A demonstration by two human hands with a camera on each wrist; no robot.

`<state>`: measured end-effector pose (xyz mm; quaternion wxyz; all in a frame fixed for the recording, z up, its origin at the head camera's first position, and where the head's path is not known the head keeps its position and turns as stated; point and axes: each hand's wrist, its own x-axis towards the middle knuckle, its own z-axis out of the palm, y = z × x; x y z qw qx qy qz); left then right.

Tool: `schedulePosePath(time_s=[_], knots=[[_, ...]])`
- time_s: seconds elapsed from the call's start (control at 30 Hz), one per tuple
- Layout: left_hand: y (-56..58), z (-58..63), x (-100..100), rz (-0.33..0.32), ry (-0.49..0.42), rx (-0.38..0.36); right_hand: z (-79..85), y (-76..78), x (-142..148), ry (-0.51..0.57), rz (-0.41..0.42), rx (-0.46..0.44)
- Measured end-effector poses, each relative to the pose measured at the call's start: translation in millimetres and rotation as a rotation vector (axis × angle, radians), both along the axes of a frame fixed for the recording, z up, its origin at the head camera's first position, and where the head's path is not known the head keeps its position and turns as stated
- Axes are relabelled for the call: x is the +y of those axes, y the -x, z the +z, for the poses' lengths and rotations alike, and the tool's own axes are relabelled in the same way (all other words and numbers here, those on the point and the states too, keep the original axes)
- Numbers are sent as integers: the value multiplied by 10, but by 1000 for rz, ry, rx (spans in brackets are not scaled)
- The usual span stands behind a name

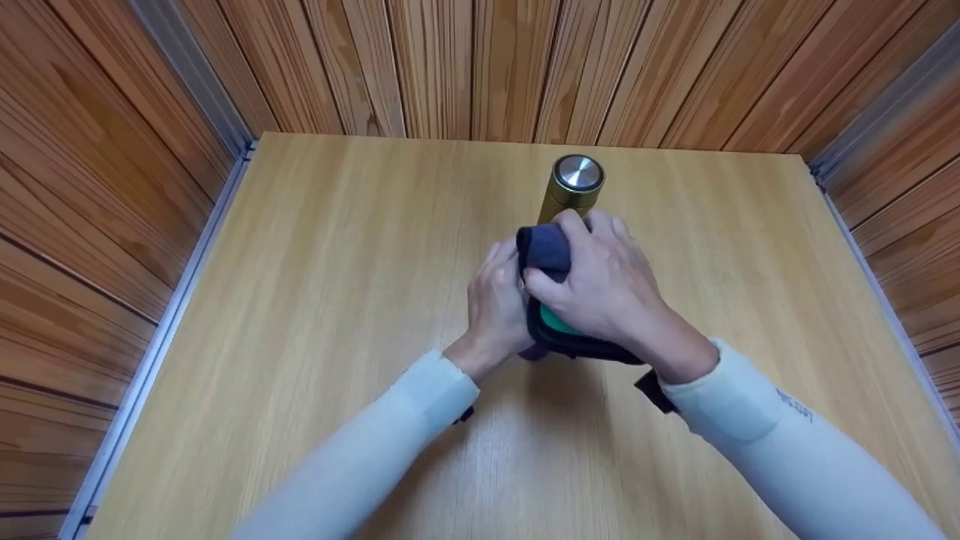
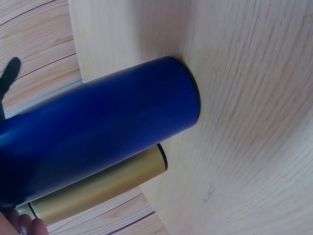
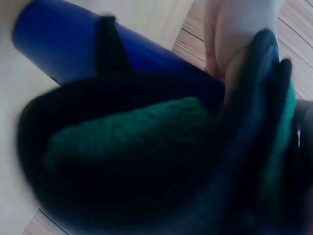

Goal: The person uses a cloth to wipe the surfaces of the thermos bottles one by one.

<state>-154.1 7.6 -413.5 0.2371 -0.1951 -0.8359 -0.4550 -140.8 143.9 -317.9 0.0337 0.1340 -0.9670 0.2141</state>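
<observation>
My left hand (image 1: 499,300) grips a blue cylindrical bottle (image 2: 117,112) near its top. The bottle's dark-rimmed base shows close to the tabletop in the left wrist view; from the head camera, hands and cloth hide most of it. My right hand (image 1: 604,277) holds a dark navy cloth (image 1: 547,251) against the bottle's upper part, thumb pressed on a fold. A fuzzy green patch and dark edging show on this cloth, and a dark strap (image 3: 111,46) sticks out from it. Just beyond the hands stands a gold bottle (image 1: 571,189) with a silver-topped lid.
Both bottles are over a light wooden table (image 1: 360,247). Wood-plank walls (image 1: 435,67) rise behind it and at both sides, with grey metal strips (image 1: 191,75) along the corners and side edges.
</observation>
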Motion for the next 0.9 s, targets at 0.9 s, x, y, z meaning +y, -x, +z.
schedulePosePath(time_s=[0.9], knots=[[-78,104,32,10,58,-115,-283,107,251,575,-30,218]])
